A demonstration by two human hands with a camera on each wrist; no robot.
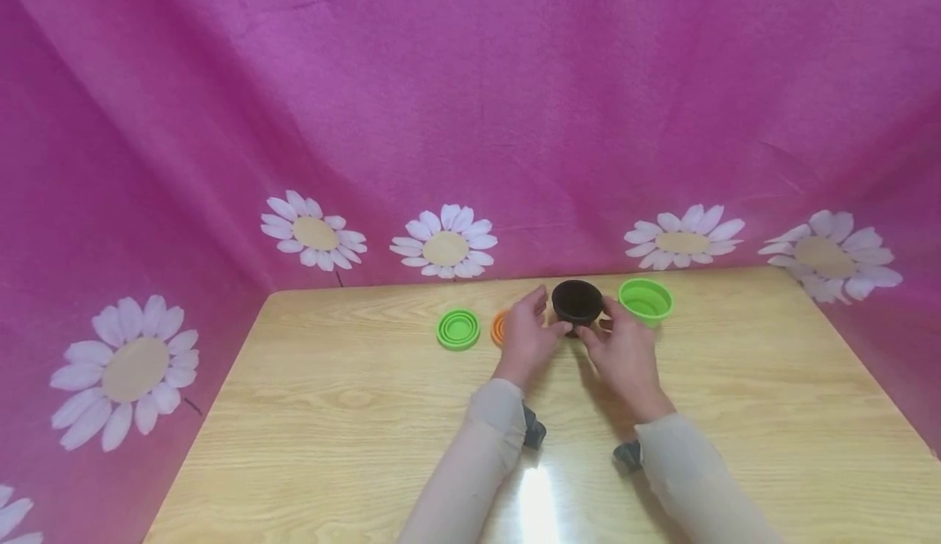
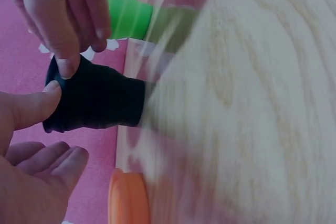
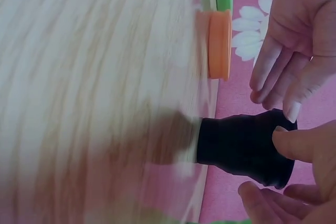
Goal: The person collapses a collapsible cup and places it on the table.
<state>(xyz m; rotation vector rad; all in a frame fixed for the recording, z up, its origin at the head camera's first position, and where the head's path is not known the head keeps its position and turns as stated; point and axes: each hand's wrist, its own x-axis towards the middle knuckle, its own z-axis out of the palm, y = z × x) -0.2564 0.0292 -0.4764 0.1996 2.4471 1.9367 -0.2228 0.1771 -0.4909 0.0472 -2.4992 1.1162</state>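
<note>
Left of the black cup, a flattened green cup; closer, a flattened orange cup; then the left hand, thumb against the black cup, fingers loosely extended; black cup upright, on or just above the table — cannot tell which; at its right, the right hand, thumb likewise touching, fingers relaxed; beyond, a standing green cup; looks like a steadying step — probably calls for even support from both thumbs; plain in right wrist view, partly hidden in head view: flattened orange cup.
</note>
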